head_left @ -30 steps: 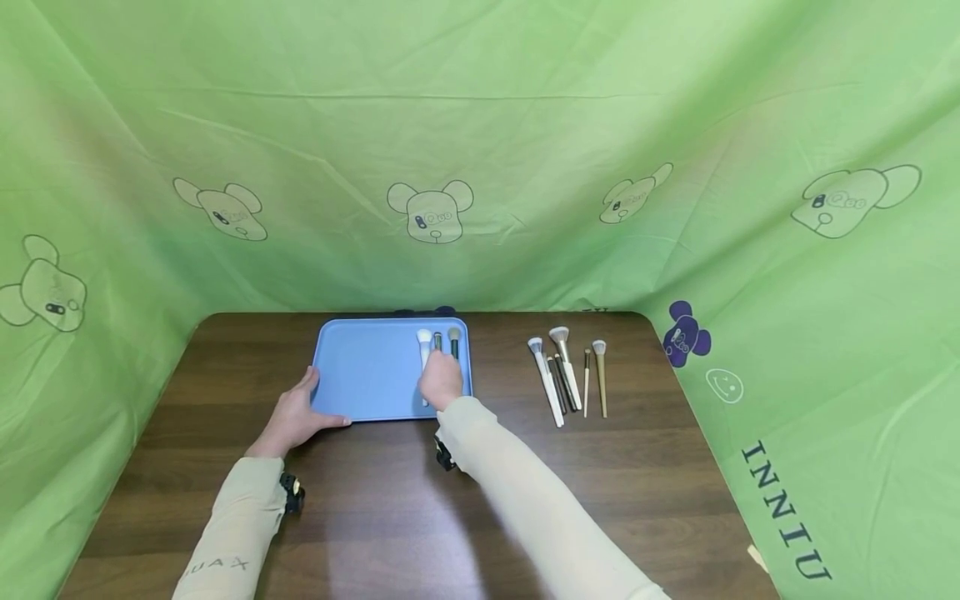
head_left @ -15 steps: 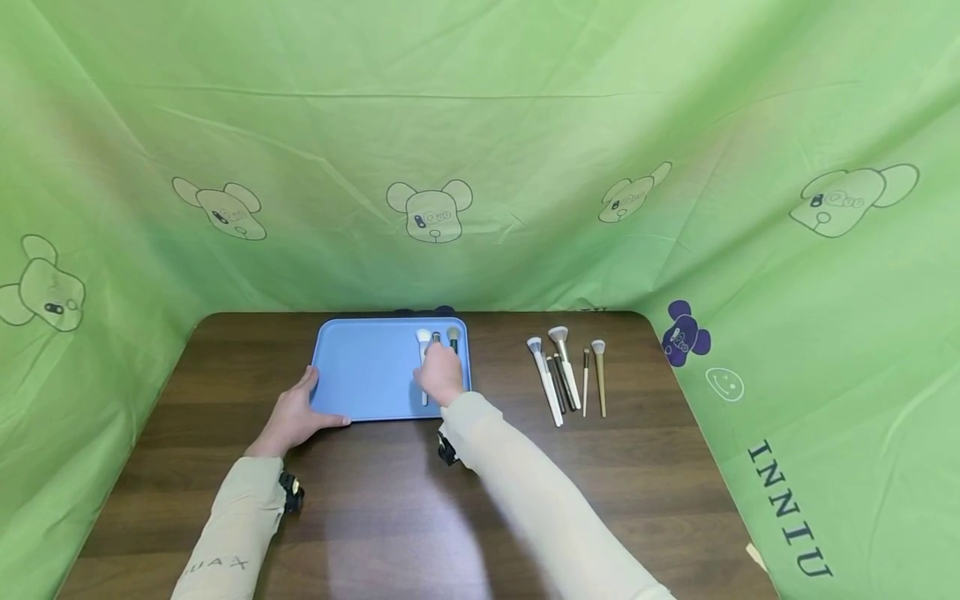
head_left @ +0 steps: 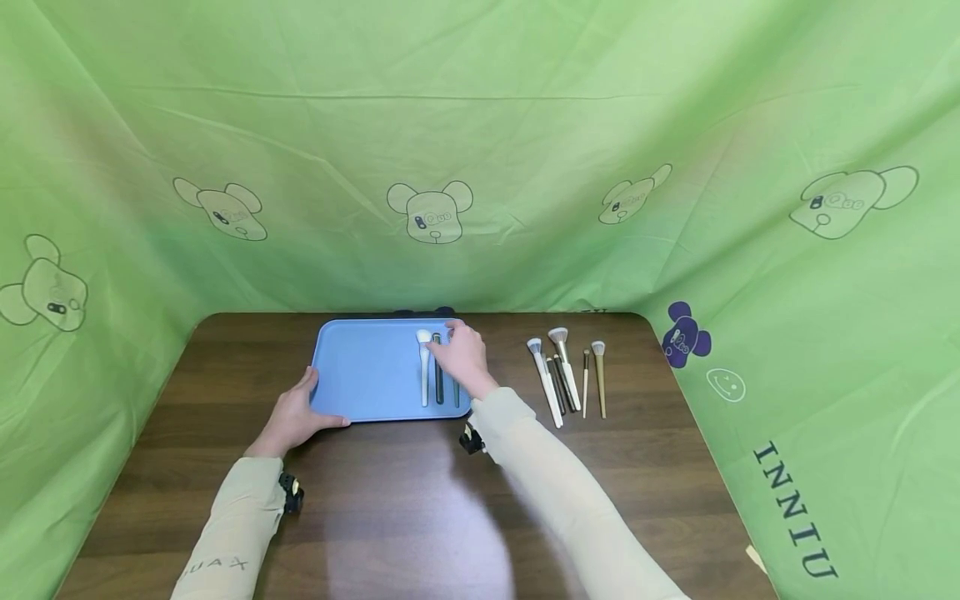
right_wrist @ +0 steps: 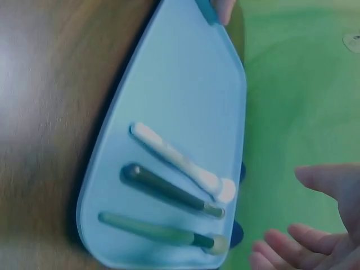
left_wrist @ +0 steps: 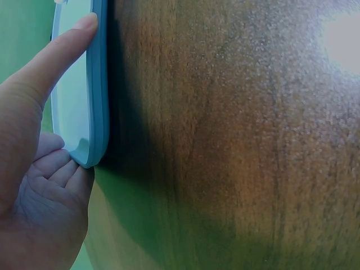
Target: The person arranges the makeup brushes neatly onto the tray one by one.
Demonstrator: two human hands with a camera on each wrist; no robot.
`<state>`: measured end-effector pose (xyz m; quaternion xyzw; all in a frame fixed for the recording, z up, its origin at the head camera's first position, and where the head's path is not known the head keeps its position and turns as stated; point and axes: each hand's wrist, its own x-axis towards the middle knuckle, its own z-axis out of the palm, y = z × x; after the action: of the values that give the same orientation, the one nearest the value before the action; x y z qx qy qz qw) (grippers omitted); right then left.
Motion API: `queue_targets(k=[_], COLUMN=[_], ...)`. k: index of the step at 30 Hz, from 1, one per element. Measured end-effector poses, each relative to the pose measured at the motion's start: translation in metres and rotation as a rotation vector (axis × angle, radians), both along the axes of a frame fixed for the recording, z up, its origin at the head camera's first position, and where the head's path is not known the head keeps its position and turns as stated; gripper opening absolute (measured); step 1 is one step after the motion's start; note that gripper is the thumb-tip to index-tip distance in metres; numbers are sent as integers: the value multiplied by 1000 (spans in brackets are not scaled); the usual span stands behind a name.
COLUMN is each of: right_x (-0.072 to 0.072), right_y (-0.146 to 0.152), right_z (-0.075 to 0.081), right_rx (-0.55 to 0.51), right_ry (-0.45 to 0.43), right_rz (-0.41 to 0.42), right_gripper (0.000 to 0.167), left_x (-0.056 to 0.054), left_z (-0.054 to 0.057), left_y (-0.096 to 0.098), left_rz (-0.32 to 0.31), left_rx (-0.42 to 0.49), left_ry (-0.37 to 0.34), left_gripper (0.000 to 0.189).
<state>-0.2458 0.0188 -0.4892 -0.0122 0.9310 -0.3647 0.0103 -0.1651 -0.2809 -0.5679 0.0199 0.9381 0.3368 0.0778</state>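
Note:
A blue tray (head_left: 367, 367) lies toward the back of the table. My left hand (head_left: 294, 417) holds its near left corner, thumb along the front rim and fingers at the left side. Three makeup brushes lie side by side at the tray's right end, bristles to the back: a white brush (right_wrist: 174, 157), a dark-handled brush (right_wrist: 169, 188) and a green-handled brush (right_wrist: 146, 228). Over that end hovers my right hand (head_left: 463, 357), thumb and fingers spread with nothing between them. It covers part of the green-handled brush in the head view.
Right of the tray, several more makeup brushes lie on the wooden table (head_left: 405, 500). Among them are a white-handled brush (head_left: 546, 383) and a tan-handled brush (head_left: 600, 379). Green cloth (head_left: 480, 267) hangs behind the table and at both sides.
My right hand has let go of the dark-handled brush, spread its fingers and moved right and up. That brush now shows fully on the tray. The left hand stays put.

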Motion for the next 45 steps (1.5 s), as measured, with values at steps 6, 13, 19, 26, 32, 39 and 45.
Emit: queue_targets(k=[6, 13, 19, 26, 32, 39, 45], right_x=[1, 5, 9, 13, 16, 20, 23], right_y=[16, 34, 50, 73, 94, 117, 134], right_z=[5, 10, 10, 0, -4, -8, -16], right_rx=[-58, -97, -94, -105, -89, -70, -52], right_ry=[11, 38, 73, 89, 80, 85, 73], right_rz=[-25, -22, -26, -55, -77, -115, -151], right_gripper=[69, 68, 70, 69, 70, 69, 69], left_x=[0, 1, 2, 2, 2, 2, 2], left_z=[2, 3, 3, 2, 2, 2, 1], left_y=[1, 2, 2, 2, 2, 2, 2], left_rz=[7, 10, 13, 10, 10, 9, 8], left_rx=[7, 14, 18, 19, 16, 18, 13], left_ry=[-5, -9, -19, -15, -16, -15, -15], left_gripper=[124, 123, 124, 123, 123, 124, 124])
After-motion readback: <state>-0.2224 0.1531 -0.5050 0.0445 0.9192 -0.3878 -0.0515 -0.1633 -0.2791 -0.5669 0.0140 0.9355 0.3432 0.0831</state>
